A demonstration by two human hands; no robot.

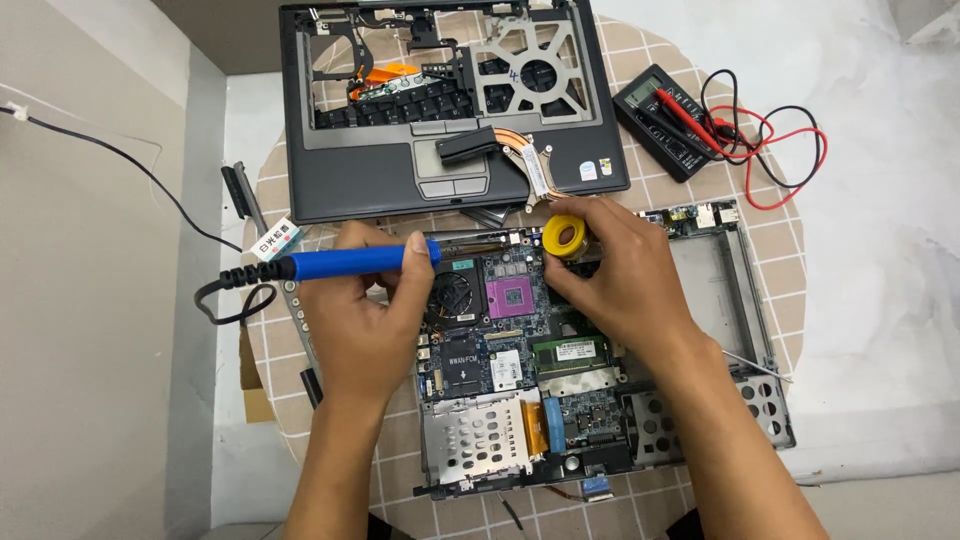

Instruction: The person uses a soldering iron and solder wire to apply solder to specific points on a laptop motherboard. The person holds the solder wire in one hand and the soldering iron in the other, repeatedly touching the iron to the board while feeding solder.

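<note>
My left hand (368,305) grips a blue-handled soldering iron (345,264) lying almost level, its tip pointing right over the open laptop base. My right hand (612,270) pinches a small yellow reel of solder (565,236) at the board's upper edge. Between the hands lies the bare laptop motherboard (500,370) with a purple processor socket (515,296), a small black fan (452,292) and a green memory module (570,351). The iron's tip is hidden behind my fingers.
The laptop's grey top cover (380,170) with a copper heat pipe (525,160) lies behind the board. A black multimeter (668,120) with red and black leads (770,150) sits at the right. The iron's black cord (225,290) trails left off the round checked table (640,55).
</note>
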